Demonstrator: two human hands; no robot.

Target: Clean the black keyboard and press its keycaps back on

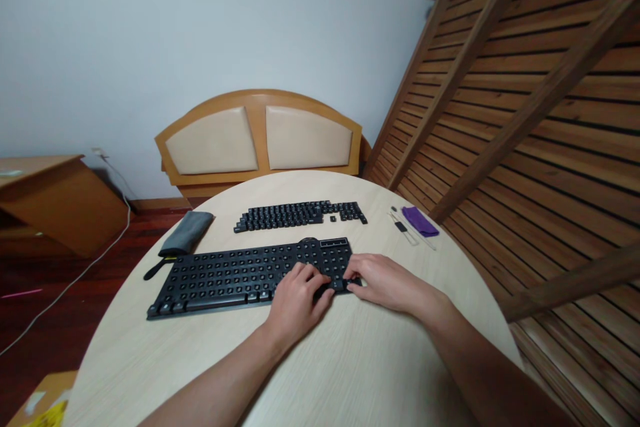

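Observation:
A black keyboard [225,273] lies on the round table, most of its key positions bare, with keycaps left only along its front row. My left hand [300,297] rests on its right part, fingers bent over the top and thumb by the front edge, gripping it. At the keyboard's front right corner, my right hand [377,278] pinches a black keycap [353,283] between thumb and fingers. Partly hidden by the fingers is the number pad area. Behind the keyboard, loose black keycaps [283,215] are laid out in keyboard order.
A grey cloth [187,233] and a black-handled brush [157,269] lie at the left. At the right are a purple cloth [421,221] and a wire keycap puller [404,229]. A headboard [263,113] stands behind the pale table [390,373]; wooden slats [500,120] lean at right.

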